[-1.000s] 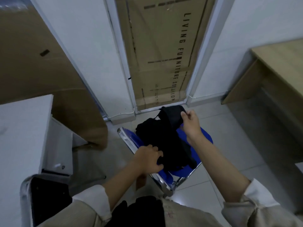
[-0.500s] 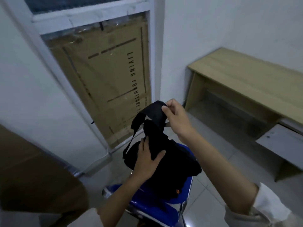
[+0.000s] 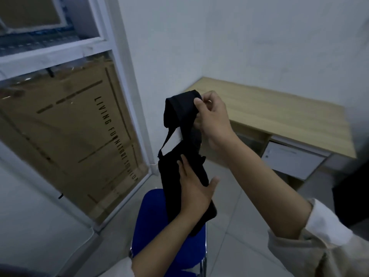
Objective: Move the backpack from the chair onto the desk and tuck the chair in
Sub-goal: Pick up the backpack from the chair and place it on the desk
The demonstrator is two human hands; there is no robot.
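The black backpack [image 3: 173, 176] hangs in the air above the blue chair [image 3: 157, 232], clear of the seat. My right hand [image 3: 213, 120] pinches its top strap at chest height. My left hand [image 3: 196, 191] lies flat against the bag's side with fingers spread, steadying it. The wooden desk [image 3: 279, 114] stands to the right against the white wall, its top bare. The chair sits below the bag, away from the desk.
A glass panel in a white frame [image 3: 123, 80] fills the left, with a large cardboard box [image 3: 75, 132] behind it. A white drawer unit [image 3: 293, 158] sits under the desk. Something dark [image 3: 353, 192] stands at the right edge. Grey tiled floor lies between chair and desk.
The backpack has been lifted off the chair seat and now hangs free. My view has swung right and up, bringing more of the desk into sight.
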